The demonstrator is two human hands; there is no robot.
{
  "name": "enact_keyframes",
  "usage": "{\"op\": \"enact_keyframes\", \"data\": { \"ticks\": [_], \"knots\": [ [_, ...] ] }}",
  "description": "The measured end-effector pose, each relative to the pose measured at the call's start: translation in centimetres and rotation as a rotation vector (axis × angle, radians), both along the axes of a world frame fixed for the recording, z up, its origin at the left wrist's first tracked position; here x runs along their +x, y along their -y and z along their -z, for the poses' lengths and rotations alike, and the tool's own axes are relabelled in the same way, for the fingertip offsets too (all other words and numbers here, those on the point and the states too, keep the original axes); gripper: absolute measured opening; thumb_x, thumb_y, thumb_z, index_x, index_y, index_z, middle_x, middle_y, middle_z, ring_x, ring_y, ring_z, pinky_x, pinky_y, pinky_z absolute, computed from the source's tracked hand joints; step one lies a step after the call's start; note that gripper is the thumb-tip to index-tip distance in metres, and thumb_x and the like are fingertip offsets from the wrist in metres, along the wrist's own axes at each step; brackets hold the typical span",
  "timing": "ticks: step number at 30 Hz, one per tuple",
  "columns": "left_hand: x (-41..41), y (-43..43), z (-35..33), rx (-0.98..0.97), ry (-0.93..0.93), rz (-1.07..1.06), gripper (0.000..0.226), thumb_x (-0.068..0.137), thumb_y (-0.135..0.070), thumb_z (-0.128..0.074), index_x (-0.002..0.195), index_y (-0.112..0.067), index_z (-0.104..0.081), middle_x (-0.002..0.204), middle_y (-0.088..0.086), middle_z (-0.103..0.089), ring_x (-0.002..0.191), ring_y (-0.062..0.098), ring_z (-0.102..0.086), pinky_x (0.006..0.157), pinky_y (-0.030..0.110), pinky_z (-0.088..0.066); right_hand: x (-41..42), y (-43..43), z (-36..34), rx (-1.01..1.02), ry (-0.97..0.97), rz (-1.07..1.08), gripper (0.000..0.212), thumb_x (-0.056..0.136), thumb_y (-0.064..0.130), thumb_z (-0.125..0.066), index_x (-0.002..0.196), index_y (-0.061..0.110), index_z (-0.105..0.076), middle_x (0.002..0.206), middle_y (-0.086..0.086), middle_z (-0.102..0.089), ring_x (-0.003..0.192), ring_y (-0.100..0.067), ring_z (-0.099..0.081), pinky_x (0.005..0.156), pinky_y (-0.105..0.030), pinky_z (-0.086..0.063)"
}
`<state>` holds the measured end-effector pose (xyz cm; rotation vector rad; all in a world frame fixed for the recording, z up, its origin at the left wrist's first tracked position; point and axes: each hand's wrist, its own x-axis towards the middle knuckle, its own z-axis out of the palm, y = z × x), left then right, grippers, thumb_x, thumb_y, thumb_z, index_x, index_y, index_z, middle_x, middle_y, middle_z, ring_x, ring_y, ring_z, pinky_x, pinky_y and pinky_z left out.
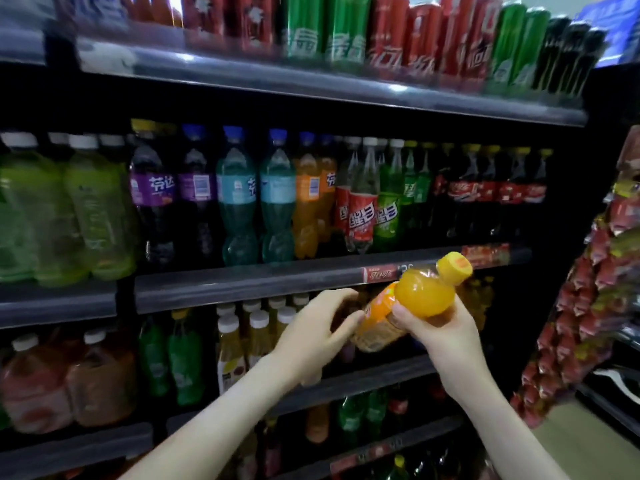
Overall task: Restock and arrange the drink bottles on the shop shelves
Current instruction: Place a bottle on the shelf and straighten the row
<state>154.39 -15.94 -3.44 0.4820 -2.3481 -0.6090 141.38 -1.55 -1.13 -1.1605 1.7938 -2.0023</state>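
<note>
I see my right hand [446, 336] gripping the tilted orange plastic juice bottle with a yellow cap [414, 299], left hand [317, 332] pinching its lower end, before the dark shelf rail [242, 287]. White-capped yellow bottles [258, 332] crowd behind; hanging red snack packets [585, 313] flank right.

A dark shelving unit [242, 102] fills the view. Each tier is fronted by a grey rail [242, 287]; one rail carries a red price label [379, 273]. Overhead light glares off the top rail [311, 77]. Hanging snack packets [588, 306] occupy the right side, above a pale floor [568, 441].
</note>
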Motion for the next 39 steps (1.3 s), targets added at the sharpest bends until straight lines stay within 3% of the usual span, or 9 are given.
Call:
{"op": "enact_keyframes", "data": {
  "ticks": [4, 7, 13, 16, 21, 25, 28, 33, 39],
  "knots": [
    [-2.6, 2.2, -0.4, -0.057, -0.054, -0.196, 0.042, 0.096, -0.037, -0.05, 0.136, -0.026, -0.046, 0.132, -0.012, -0.049, 0.12, 0.004, -0.046, 0.097, 0.018, -0.039, -5.2, 2.4, -1.9, -0.092, 0.031, -0.049, 0.048, 0.061, 0.041, -0.079, 0.105, 0.034, -0.062, 0.1, 0.015, -0.071, 0.096, -0.007, -0.067, 0.088, -0.038, -0.052],
    [-4.2, 2.5, 0.1, 0.022, -0.053, -0.256, 0.039, 0.097, -0.033, -0.05, 0.135, -0.027, -0.046, 0.128, -0.012, -0.05, 0.111, 0.006, -0.052, 0.093, 0.02, -0.042, -9.0, 3.7, -2.5, -0.028, 0.017, -0.122, 0.059, 0.053, 0.053, -0.077, 0.107, 0.034, -0.061, 0.106, 0.009, -0.07, 0.101, -0.014, -0.065, 0.093, -0.048, -0.051],
    [-7.0, 0.2, 5.6, 0.257, 0.05, -0.123, 0.046, 0.089, -0.035, -0.061, 0.133, -0.029, -0.049, 0.127, -0.016, -0.055, 0.116, -0.003, -0.05, 0.098, 0.02, -0.043, -12.3, 4.9, 1.8, 0.17, -0.038, -0.315, 0.034, 0.067, 0.024, -0.082, 0.096, 0.028, -0.064, 0.088, 0.014, -0.073, 0.087, -0.006, -0.068, 0.076, -0.028, -0.053],
    [-7.9, -1.4, 8.7, 0.33, 0.156, -0.12, 0.064, 0.083, -0.049, -0.064, 0.14, -0.036, -0.036, 0.135, -0.02, -0.047, 0.121, -0.004, -0.046, 0.1, 0.026, -0.044, -12.2, 5.1, 5.7, 0.281, -0.06, -0.419, 0.036, 0.069, 0.018, -0.084, 0.099, 0.025, -0.066, 0.092, 0.013, -0.073, 0.085, -0.003, -0.068, 0.073, -0.021, -0.051],
    [-8.2, -2.1, 11.1, 0.429, 0.246, -0.186, 0.067, 0.079, -0.046, -0.069, 0.137, -0.038, -0.036, 0.127, -0.018, -0.054, 0.112, 0.002, -0.054, 0.095, 0.033, -0.048, -11.1, 5.6, 11.0, 0.384, -0.007, -0.45, 0.039, 0.069, 0.018, -0.085, 0.101, 0.028, -0.065, 0.091, 0.011, -0.072, 0.082, 0.001, -0.066, 0.067, -0.014, -0.05],
    [-6.2, -1.2, 13.1, 0.33, 0.401, -0.314, 0.069, 0.089, -0.053, -0.055, 0.147, -0.029, -0.026, 0.148, -0.01, -0.037, 0.132, 0.009, -0.04, 0.103, 0.025, -0.039, -11.3, 6.4, 13.7, 0.358, 0.102, -0.317, 0.038, 0.074, 0.022, -0.081, 0.105, 0.029, -0.06, 0.099, 0.012, -0.067, 0.086, 0.0, -0.063, 0.072, -0.015, -0.047],
    [-5.3, -0.1, 14.2, 0.209, 0.391, -0.434, 0.062, 0.096, -0.043, -0.047, 0.149, -0.025, -0.022, 0.149, -0.003, -0.032, 0.134, 0.014, -0.035, 0.1, 0.024, -0.038, -12.5, 7.6, 15.6, 0.325, 0.144, -0.112, 0.044, 0.078, 0.026, -0.078, 0.116, 0.024, -0.056, 0.104, 0.008, -0.064, 0.096, -0.014, -0.061, 0.084, -0.03, -0.046],
    [-6.8, 3.1, 15.3, 0.055, 0.433, -0.658, 0.066, 0.096, -0.029, -0.049, 0.151, -0.026, -0.012, 0.156, 0.017, -0.008, 0.142, 0.036, -0.014, 0.11, 0.043, -0.031, -15.6, 10.8, 17.4, 0.316, 0.121, 0.036, 0.056, 0.082, 0.026, -0.075, 0.129, 0.013, -0.048, 0.117, -0.006, -0.06, 0.104, -0.024, -0.057, 0.09, -0.035, -0.044],
    [-10.3, 5.4, 17.1, -0.068, 0.575, -0.772, 0.08, 0.092, -0.028, -0.052, 0.151, -0.029, 0.002, 0.156, 0.017, 0.013, 0.143, 0.037, 0.006, 0.115, 0.056, -0.008, -18.3, 15.2, 18.8, 0.392, 0.109, -0.038, 0.049, 0.083, 0.023, -0.074, 0.123, 0.011, -0.05, 0.102, 0.001, -0.056, 0.103, -0.025, -0.058, 0.081, -0.027, -0.038]
  ]
}}
